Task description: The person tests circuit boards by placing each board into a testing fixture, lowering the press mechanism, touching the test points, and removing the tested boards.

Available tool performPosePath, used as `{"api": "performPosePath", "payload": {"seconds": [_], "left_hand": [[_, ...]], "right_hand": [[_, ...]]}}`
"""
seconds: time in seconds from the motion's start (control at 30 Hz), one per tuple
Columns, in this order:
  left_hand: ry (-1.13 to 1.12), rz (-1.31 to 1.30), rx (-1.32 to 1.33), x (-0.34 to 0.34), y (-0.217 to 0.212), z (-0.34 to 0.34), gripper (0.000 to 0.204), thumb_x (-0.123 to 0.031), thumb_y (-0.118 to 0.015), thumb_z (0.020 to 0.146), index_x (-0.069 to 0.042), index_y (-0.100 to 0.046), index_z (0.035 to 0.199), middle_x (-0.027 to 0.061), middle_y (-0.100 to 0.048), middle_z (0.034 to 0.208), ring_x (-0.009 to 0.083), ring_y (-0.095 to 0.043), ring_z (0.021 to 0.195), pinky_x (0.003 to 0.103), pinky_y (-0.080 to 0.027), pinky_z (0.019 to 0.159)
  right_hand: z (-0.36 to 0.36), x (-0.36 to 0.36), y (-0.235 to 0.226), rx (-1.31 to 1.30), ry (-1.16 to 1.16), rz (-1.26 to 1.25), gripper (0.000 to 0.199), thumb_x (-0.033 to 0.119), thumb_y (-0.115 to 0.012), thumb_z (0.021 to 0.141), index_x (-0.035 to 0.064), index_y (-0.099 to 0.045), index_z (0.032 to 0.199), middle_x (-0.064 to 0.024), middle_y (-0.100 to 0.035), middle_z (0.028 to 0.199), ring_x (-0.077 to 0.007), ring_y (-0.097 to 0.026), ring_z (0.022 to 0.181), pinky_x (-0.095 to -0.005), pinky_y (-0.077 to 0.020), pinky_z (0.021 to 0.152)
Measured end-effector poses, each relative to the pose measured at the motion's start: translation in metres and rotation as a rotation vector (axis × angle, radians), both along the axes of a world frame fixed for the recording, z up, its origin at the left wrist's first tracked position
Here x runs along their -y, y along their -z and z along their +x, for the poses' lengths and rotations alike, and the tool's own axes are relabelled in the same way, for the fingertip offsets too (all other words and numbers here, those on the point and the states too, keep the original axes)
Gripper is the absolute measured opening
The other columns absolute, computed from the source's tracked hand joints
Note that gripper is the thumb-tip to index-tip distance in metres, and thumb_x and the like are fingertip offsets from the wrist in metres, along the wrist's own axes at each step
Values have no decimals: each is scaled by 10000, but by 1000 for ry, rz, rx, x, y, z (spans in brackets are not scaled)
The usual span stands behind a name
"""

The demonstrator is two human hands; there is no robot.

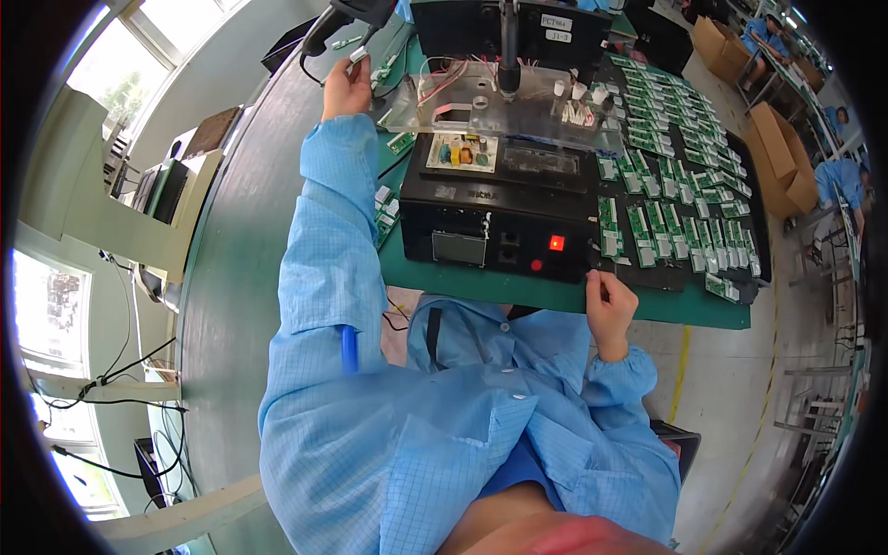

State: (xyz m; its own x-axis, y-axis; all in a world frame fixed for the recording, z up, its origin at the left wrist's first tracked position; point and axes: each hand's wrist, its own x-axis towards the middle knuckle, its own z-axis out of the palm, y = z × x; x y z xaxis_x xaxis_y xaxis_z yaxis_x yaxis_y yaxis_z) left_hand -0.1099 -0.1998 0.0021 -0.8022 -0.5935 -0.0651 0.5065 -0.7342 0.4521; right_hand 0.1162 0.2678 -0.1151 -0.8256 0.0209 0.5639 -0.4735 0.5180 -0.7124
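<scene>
My left hand reaches to the far left of the bench. Its fingers pinch a small circuit board, of which only a pale end shows. Just above it is a black handheld scanner. My right hand rests at the bench's front edge, fingers curled in, seemingly around nothing. It is close to the front right corner of a black test fixture with a lit red switch. On the fixture lies a populated circuit board, below a clear plate with wires and white knobs.
Many green circuit boards lie in rows on a black mat at the right. More boards lie left of the fixture. A dark upright post stands behind it. Cardboard boxes and other people are off to the right.
</scene>
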Motion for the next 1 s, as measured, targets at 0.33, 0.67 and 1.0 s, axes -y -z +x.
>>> {"api": "performPosePath", "payload": {"seconds": [0.33, 0.67, 1.0], "left_hand": [[197, 42, -161, -41, 7, -51, 179, -67, -512, 960, 80, -576, 1039, 215, -633, 1077, 319, -636, 1027, 352, -569, 910], [214, -2, -104, -45, -11, -10, 187, -7, -514, 960, 137, -554, 1072, 234, -600, 1130, 360, -609, 1085, 333, -563, 933], [134, 98, -61, -43, -7, -25, 194, -24, -516, 954, 109, -506, 1095, 235, -573, 1155, 345, -587, 1073, 394, -535, 971]], "right_hand": [[3, -3, 1, -16, 26, 12, 149, 82, -659, 898, -20, -650, 789, -57, -507, 554, -93, -439, 483, -271, -342, 458], [2, -4, 1, -4, 8, 42, 176, 101, -647, 912, -20, -654, 784, -35, -491, 544, -72, -407, 490, -266, -321, 455], [-51, -46, -54, -199, -88, 504, 200, -18, -571, 882, 38, -672, 1045, -78, -632, 946, -230, -603, 836, -341, -496, 724]]}}
